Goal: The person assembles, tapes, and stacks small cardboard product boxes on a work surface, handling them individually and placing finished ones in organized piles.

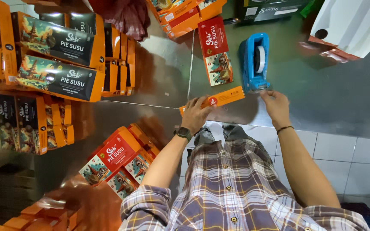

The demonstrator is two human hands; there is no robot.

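The left hand (195, 112) gripped a long, narrow orange cardboard box (219, 99) at its near end, fingers closed over the top, pressing it onto the steel table (343, 98). The right hand (275, 106) reached to the blue plastic tape dispenser (254, 61), which stood at the box's one o'clock; its fingertips pinched at the dispenser's cutting end, apparently on the tape, though the strip itself was too thin to make out. A flat red-and-picture carton (216, 50) lay at twelve o'clock from the box, just beside the dispenser. Stacks of orange-and-black cartons (58, 60) filled the nine to ten o'clock side. The step in hand looked like drawing tape to seal the box; that would call for a steady pull and a firm hold.
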